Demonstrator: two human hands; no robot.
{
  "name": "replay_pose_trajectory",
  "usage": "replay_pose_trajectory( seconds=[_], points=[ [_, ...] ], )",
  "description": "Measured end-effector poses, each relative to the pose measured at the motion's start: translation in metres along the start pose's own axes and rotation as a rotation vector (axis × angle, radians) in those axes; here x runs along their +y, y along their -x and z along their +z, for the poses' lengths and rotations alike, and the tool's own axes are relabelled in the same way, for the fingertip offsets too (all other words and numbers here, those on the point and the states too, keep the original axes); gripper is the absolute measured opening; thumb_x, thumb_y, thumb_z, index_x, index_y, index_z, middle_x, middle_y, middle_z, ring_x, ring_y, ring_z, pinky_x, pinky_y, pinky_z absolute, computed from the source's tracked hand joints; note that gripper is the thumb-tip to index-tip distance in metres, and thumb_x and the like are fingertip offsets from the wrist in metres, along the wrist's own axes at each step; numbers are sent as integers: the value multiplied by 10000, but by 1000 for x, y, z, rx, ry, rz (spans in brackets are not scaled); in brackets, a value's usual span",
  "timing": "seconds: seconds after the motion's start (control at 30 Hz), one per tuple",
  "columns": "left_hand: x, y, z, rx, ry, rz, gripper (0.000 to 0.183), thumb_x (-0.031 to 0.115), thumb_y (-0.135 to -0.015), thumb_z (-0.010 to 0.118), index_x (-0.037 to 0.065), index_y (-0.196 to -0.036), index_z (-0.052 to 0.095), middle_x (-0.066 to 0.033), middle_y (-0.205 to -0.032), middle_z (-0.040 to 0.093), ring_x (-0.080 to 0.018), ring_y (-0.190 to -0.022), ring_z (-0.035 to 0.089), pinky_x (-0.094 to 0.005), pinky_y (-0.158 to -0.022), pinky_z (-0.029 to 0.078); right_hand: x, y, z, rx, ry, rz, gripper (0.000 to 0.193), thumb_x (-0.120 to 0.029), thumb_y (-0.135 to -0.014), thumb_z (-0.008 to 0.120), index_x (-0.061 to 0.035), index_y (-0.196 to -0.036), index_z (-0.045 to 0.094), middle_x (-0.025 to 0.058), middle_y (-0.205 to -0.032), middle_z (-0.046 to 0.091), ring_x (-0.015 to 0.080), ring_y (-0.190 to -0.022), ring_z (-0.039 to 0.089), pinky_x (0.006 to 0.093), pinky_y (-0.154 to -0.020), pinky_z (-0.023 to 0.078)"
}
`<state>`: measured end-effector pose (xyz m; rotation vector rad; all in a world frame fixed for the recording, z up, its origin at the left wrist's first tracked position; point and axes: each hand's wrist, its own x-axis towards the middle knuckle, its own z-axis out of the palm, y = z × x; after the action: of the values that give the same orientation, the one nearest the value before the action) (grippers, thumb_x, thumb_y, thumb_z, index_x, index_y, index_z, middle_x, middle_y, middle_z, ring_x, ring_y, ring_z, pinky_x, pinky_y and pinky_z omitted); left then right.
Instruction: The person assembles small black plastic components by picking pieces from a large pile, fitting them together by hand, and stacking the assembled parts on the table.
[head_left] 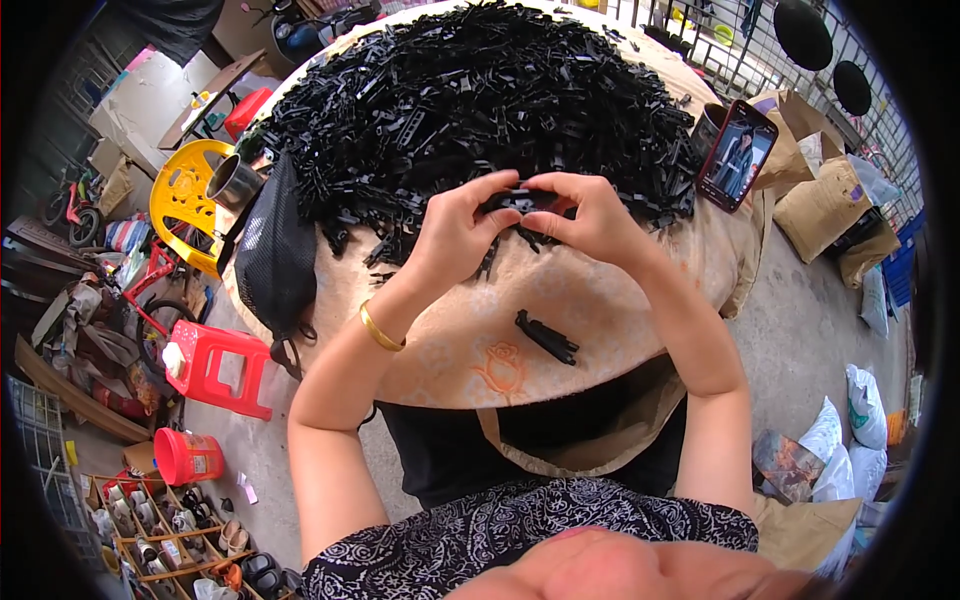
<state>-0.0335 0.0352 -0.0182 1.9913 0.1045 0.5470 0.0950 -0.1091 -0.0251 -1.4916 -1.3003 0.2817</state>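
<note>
A large heap of small black plastic parts [480, 90] covers most of the round table [430, 370], which has a peach cloth with a rose pattern. At the heap's near edge my left hand [458, 225] and my right hand [585, 218] meet, thumbs and fingers pinched on a black plastic part [518, 200]. Its exact shape is partly hidden by my fingers. Closer to me on the cloth lies a small bundle of black plastic parts [547, 337], apart from the heap.
A phone [738, 155] leans upright at the table's right. On the left are a black mesh bag [277, 240], a metal cup [234, 182], a yellow chair [185, 205], a red stool [222, 368] and a red bucket [187, 456]. An open tan bag [590, 450] hangs below the near edge.
</note>
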Motion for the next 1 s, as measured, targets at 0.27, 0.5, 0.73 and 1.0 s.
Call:
replay_pose_trajectory(
  seconds=[0.27,0.5,0.73,1.0],
  points=[
    [12,1,-1,19,-256,157,294,45,-739,698,-2,-1023,638,-154,-833,647,-224,-698,634,-283,-637,497,-10,3,-6,1,166,-107,278,-118,-758,725,23,-980,634,114,-785,666,118,-652,612,241,-586,485],
    [4,-2,-6,-86,-101,27,263,-14,-795,645,-29,-1057,619,-63,-867,673,-88,-772,638,-207,-676,505,-9,1,-10,-94,-34,107,221,-87,-766,710,21,-951,654,87,-750,669,80,-610,563,228,-552,456],
    [1,-4,-5,-121,87,-132,273,-7,-806,637,-12,-1078,616,-40,-877,662,-66,-746,614,-197,-660,492,-12,2,-7,-26,122,-18,205,-105,-770,703,3,-940,663,112,-725,654,102,-583,556,233,-549,450],
    [8,-4,-7,-111,7,-126,258,-8,-810,636,-22,-1066,613,-41,-903,661,-66,-791,617,-196,-659,495,-1,1,0,43,58,-105,211,-127,-763,707,-2,-927,662,144,-756,656,185,-607,603,273,-568,470]
  ],
)
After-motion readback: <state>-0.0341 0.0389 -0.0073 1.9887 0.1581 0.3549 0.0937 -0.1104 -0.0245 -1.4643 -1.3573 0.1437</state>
